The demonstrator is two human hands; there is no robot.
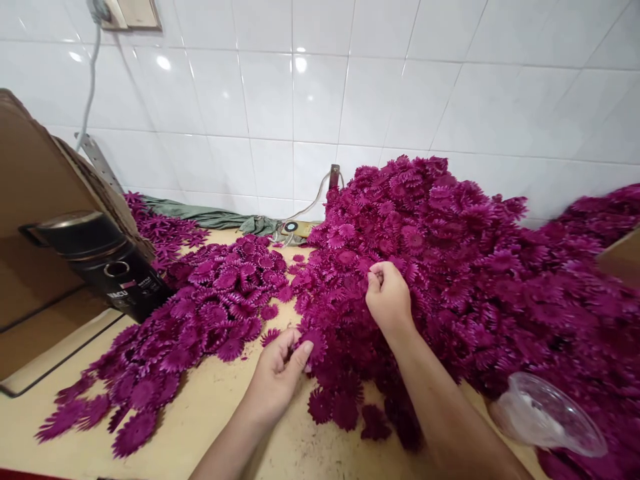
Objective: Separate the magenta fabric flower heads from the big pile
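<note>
A tall heap of magenta fabric flower pieces (450,267) fills the right half of the table. My right hand (387,297) rests on its left slope, fingers curled into the flowers; what it grips is hidden. My left hand (280,373) is lower, at the foot of the heap, pinching a single magenta flower piece (314,343) between thumb and fingers. A flatter spread of flower pieces (200,313) lies to the left of my left hand.
A black cylindrical container (105,263) leans against a cardboard box (40,200) at the left. A clear plastic bag (550,413) lies at the lower right. Green cloth (200,215) and a cable run along the white tiled wall. Bare beige tabletop (210,413) shows near me.
</note>
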